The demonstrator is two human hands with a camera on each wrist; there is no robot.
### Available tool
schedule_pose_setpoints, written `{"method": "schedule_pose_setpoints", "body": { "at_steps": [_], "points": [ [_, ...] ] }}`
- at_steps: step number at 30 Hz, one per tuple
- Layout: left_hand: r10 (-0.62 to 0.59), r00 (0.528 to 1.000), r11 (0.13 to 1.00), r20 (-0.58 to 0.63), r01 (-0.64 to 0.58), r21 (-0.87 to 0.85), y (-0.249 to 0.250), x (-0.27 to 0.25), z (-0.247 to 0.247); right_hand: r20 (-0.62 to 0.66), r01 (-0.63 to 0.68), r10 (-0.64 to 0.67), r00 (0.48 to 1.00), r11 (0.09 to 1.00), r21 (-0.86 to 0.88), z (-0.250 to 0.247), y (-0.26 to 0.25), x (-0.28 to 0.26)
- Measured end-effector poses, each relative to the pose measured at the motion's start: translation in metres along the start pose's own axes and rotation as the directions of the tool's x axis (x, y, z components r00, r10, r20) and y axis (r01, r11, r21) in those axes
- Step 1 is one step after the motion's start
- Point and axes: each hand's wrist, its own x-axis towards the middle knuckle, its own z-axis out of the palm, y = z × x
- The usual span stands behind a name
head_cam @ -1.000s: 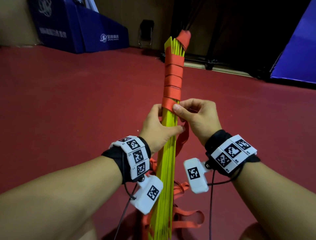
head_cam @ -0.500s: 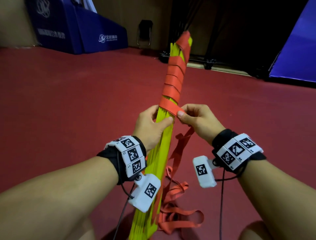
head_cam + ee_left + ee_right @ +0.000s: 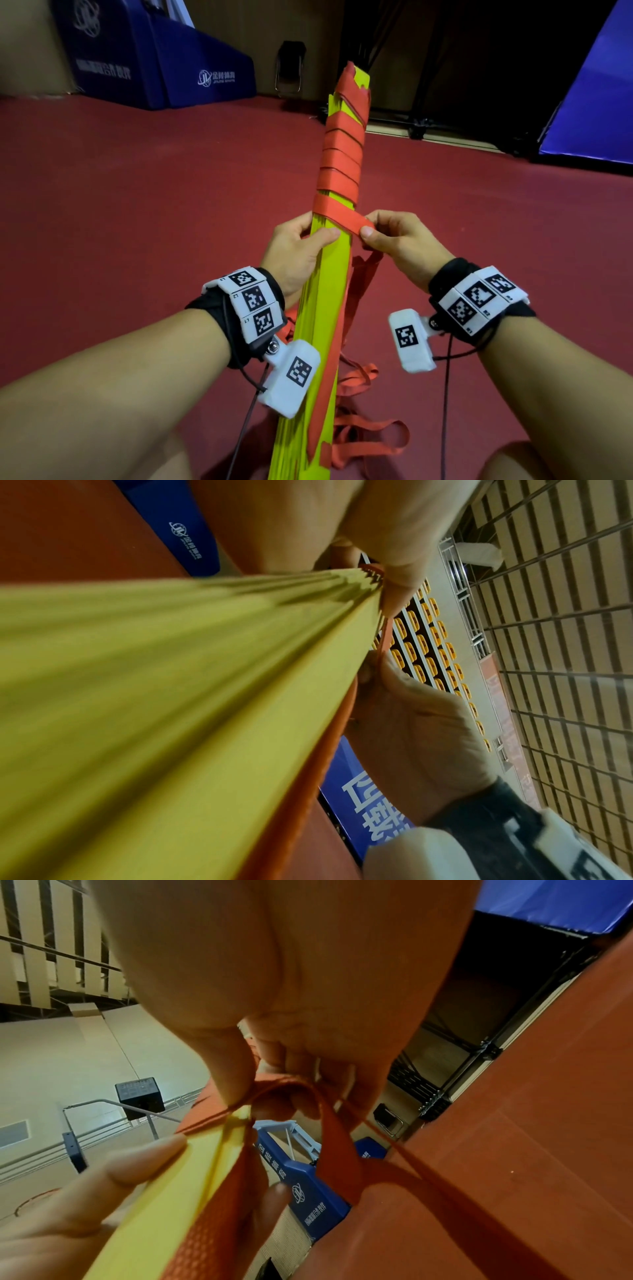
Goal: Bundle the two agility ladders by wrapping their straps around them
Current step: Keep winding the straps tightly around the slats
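A long stack of yellow ladder rungs (image 3: 329,308) stands tilted in front of me, its upper part wound with several turns of orange strap (image 3: 340,161). My left hand (image 3: 301,246) grips the stack just below the wraps, thumb pressed on its front face. My right hand (image 3: 394,236) pinches the strap (image 3: 346,219) to the right of the stack, pulling it taut across the rungs. In the left wrist view the yellow stack (image 3: 171,710) fills the frame. In the right wrist view the strap (image 3: 291,1088) loops under my fingers.
Loose orange strap (image 3: 363,435) lies in loops on the red floor (image 3: 137,222) at the foot of the stack. Blue padded blocks (image 3: 164,65) stand at the back left, a blue mat (image 3: 596,102) at the right, a dark metal frame (image 3: 411,120) behind.
The stack has swung from leaning right to nearly upright. My right hand has drawn the strap further right across the front, and one more diagonal turn lies over the rungs.
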Motion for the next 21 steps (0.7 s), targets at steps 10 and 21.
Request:
{"method": "schedule_pose_setpoints", "body": {
  "at_steps": [10,21],
  "points": [
    [0.002,1.0,0.999,0.021,-0.003,0.035,0.001,0.002,-0.005,0.081,-0.043,0.035,0.996,0.994,0.096,-0.002,-0.003,-0.003],
    [-0.07,0.998,0.982,-0.007,0.067,-0.179,0.003,0.003,-0.005,0.065,-0.066,0.054,0.996,0.98,0.19,0.01,-0.004,-0.001]
  ]
}}
